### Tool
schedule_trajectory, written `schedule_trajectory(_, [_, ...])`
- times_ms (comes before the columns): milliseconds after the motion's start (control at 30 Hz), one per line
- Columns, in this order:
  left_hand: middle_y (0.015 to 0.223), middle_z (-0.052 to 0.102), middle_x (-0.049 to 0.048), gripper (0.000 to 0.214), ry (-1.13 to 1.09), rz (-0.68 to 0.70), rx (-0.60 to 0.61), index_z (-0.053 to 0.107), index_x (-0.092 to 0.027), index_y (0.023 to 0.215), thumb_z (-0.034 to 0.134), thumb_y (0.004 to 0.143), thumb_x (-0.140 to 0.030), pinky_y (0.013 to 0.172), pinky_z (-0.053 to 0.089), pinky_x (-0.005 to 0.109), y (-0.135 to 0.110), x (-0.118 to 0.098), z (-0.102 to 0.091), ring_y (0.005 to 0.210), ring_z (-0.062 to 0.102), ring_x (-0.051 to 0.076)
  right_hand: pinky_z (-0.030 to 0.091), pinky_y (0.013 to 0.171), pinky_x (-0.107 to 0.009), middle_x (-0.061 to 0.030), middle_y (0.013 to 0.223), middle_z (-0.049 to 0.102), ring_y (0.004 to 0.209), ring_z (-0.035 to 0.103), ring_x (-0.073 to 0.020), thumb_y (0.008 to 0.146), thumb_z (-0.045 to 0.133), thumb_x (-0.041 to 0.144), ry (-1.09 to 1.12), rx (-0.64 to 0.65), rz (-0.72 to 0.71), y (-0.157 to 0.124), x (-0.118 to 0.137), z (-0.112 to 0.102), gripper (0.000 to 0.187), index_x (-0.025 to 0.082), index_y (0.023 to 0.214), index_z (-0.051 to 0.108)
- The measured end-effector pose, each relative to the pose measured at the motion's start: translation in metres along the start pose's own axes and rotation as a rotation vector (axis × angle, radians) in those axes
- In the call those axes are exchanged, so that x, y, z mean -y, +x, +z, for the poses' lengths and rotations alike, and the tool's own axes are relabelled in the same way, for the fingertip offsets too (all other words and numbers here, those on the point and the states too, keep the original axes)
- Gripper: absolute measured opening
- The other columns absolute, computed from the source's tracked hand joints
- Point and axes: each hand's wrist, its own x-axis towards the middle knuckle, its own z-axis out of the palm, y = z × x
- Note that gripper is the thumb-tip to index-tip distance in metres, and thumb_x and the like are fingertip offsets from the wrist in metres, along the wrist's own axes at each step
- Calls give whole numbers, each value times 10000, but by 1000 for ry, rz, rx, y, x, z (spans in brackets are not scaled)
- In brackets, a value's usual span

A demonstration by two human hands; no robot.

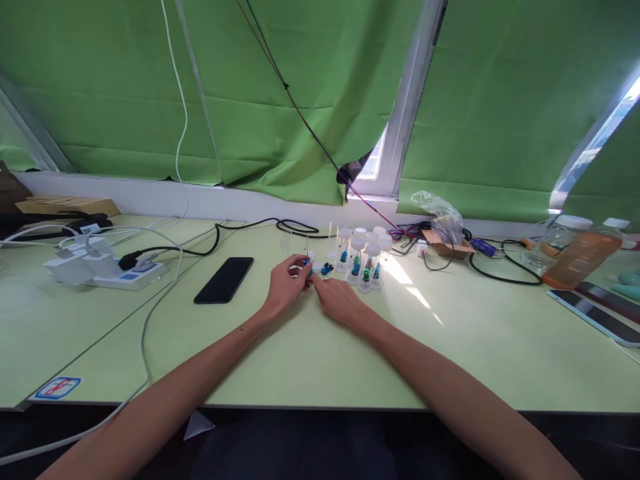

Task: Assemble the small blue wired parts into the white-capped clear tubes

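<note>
My left hand (286,287) is closed, thumb and fingers pinching a small blue part (309,268) with a thin wire standing up from it. My right hand (340,298) is curled beside it, its fingertips meeting the left ones close to that part; what they grip is too small to make out. Just beyond the right fingers lies a loose cluster of dark blue parts (327,269) on the table, near a white cap (317,266). To the right stand several clear tubes (367,272) with white caps and blue or green parts inside. An uncapped clear tube (332,241) stands behind the hands.
A black phone (224,280) lies left of my hands. Farther left, a power strip (131,277) carries white chargers, and a white cable (145,333) crosses the table. At the right are a small cardboard box (447,245), an orange bottle (583,257) and another phone (595,317).
</note>
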Motion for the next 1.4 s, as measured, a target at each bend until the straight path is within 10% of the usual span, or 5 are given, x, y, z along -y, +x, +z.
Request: schedule_trajectory(1400, [1033, 680, 94, 327, 84, -43, 30, 601, -173, 969, 622, 808, -456, 401, 462, 243, -3, -5, -1, 456, 580, 96, 412, 733, -298, -101, 1049, 666, 982, 635, -240, 958, 417, 208, 26, -59, 222, 2, -14, 3, 213, 190, 1107, 568])
